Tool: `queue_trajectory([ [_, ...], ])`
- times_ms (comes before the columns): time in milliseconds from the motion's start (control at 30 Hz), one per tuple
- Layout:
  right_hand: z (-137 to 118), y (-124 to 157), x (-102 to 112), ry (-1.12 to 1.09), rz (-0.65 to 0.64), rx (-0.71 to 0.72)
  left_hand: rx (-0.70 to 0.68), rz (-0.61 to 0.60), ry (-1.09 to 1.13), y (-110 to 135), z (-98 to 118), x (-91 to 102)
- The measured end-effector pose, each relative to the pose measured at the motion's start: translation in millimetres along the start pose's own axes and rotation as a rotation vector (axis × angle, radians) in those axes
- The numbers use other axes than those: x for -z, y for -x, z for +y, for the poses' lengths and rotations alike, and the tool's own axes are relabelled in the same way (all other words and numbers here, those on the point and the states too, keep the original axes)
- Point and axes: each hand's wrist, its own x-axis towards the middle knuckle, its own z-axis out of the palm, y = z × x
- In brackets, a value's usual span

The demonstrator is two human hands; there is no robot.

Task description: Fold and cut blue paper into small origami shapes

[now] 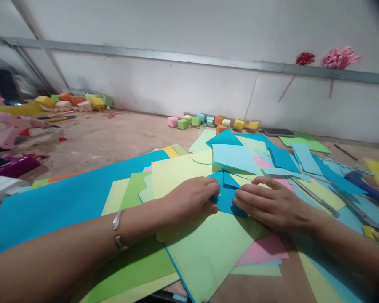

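A small piece of blue folded paper [226,200] lies on the pile of coloured sheets in front of me, with flaps standing at its far side. My left hand [192,194] is closed on its left edge, fingers curled and the thumb low. At the right edge rests my right hand [271,204], its fingers stretched out and touching the paper, the thumb hidden. Beneath both hands spreads a pale green sheet [208,252]. Just behind the blue piece stands a folded light-blue paper [235,158].
Scissors with a yellow handle [377,235] and metal tweezers [316,195] lie to the right among paper pieces. Small paper cubes [196,121] line the wall. A pink glue gun [11,128] is at the left. A large blue sheet [60,202] covers the left front.
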Motion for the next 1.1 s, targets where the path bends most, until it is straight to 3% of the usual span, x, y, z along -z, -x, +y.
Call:
queue_trajectory([
  [67,-2,-1,-4,-0.029,0.042,-0.051,0.017,0.004,-0.009,1,0,-2.0],
  [167,-11,-4,-16,-0.111,0.090,-0.318,-0.025,0.026,-0.001,1,-2,-5.1],
  [267,-21,-11,-25,-0.136,-0.036,-0.514,-0.045,0.059,-0.009,1,-3,-6.6],
  [367,-26,-14,-29,-0.142,-0.134,-0.502,-0.046,0.051,-0.008,0,-4,-6.1],
  [467,-25,-14,-28,-0.148,-0.120,-0.455,-0.046,0.027,0.018,-1,-5,-4.8],
  [600,-22,-13,-14,-0.302,0.002,-0.374,-0.051,0.028,0.025,-2,-7,-3.7],
  [700,-25,-16,0,-0.694,0.001,-0.344,-0.045,0.018,0.024,-2,-6,-2.6],
  [800,-31,-18,2,-0.879,0.099,-0.524,-0.018,0.000,0.034,-3,-5,-0.5],
  [867,-30,-18,-3,-0.868,0.278,-0.708,-0.013,-0.002,0.046,-2,-3,1.0],
  [933,-25,-15,-10,-0.829,0.376,-0.835,-0.015,-0.009,0.055,-2,-3,2.2],
  [1000,-15,-8,-15,-0.734,0.333,-0.822,-0.018,-0.022,0.053,-2,-2,2.9],
  [1100,0,5,-12,-0.488,0.200,-0.476,-0.031,-0.039,0.025,-2,-3,3.5],
])
